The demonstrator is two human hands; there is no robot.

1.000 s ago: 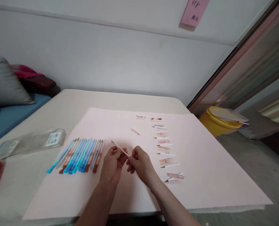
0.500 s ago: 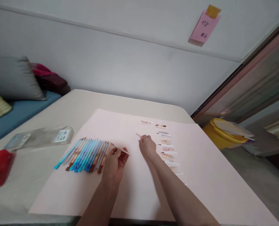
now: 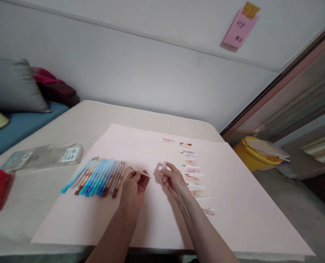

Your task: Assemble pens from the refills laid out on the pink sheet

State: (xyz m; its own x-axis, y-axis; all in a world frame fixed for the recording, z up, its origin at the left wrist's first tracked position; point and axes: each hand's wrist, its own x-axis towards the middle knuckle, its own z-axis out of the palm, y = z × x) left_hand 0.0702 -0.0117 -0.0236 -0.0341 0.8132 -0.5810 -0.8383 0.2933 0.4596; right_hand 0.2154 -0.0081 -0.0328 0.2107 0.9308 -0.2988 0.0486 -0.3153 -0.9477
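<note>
- left hand (image 3: pixel 132 189): fingers pinch the white stick (image 3: pixel 148 176) above the pink sheet (image 3: pixel 247 204), so both ends are free.
- right hand (image 3: pixel 175 181): fingers pinch a pale piece (image 3: pixel 164 166).
- pens (image 3: pixel 99 177) lie side by side, perhaps for easy counting.

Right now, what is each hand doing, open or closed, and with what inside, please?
Left hand: closed, holding a thin white stick.
Right hand: closed, holding a small pale pink piece.

Homelike room: cushion (image 3: pixel 14 87) on blue seat (image 3: pixel 27 124)
</note>
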